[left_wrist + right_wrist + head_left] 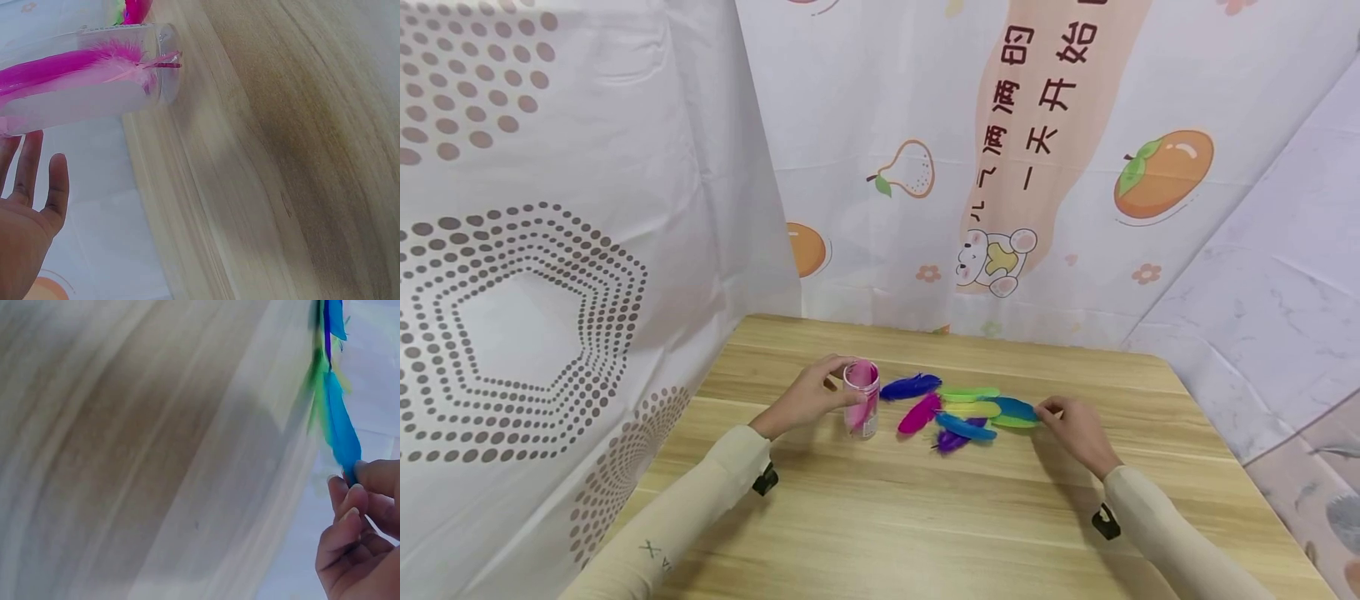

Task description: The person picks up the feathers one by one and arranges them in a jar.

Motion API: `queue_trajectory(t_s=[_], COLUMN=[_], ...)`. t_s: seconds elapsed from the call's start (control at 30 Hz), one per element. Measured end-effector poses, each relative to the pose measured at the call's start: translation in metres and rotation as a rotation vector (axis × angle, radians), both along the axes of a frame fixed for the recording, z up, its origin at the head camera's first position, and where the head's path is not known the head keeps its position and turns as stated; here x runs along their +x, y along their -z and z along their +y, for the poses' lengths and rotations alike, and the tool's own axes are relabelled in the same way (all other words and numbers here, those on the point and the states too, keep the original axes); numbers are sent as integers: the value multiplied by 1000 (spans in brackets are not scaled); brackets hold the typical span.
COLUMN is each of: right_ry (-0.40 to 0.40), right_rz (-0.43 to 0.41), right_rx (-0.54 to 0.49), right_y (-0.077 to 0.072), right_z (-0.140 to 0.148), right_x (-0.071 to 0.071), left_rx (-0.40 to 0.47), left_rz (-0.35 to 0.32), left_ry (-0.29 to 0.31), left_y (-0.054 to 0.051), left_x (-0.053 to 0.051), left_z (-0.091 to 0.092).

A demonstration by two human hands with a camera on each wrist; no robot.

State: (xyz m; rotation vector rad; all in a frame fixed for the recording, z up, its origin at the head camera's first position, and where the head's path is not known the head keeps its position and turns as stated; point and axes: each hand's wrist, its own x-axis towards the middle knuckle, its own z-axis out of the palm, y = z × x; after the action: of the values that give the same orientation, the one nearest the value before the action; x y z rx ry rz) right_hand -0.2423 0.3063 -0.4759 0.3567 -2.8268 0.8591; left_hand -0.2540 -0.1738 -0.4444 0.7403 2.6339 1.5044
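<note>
Cream sleeves (700,492) stretch over the wooden bench (940,525). Curled thumb and fingers of the left hand (808,398) hold a clear jar (871,427) with pink feathers (861,400) inside. Nearly closed, the right hand (1075,429) pinches the tip of a blue feather (1013,408) at the right end of loose bright feathers (970,409) spread between both hands, just beside the jar.

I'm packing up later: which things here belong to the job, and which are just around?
Seemingly the job:
clear jar, in the left hand
pink feather inside it
blue feather, pinched by the right hand
loose feathers

Just around:
table
printed cloth
black wrist devices
</note>
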Motion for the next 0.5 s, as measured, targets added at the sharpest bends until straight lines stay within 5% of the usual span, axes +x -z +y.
queue_trajectory(t_s=[0.2, 0.5], right_ry=[16, 20], right_rz=[52, 11], right_rx=[-17, -92], right_y=[-7, -17], right_z=[3, 6], right_x=[1, -1], left_rx=[1, 5], left_rz=[-2, 5], left_ry=[1, 3], left_y=[0, 1], left_x=[1, -1], left_z=[1, 0])
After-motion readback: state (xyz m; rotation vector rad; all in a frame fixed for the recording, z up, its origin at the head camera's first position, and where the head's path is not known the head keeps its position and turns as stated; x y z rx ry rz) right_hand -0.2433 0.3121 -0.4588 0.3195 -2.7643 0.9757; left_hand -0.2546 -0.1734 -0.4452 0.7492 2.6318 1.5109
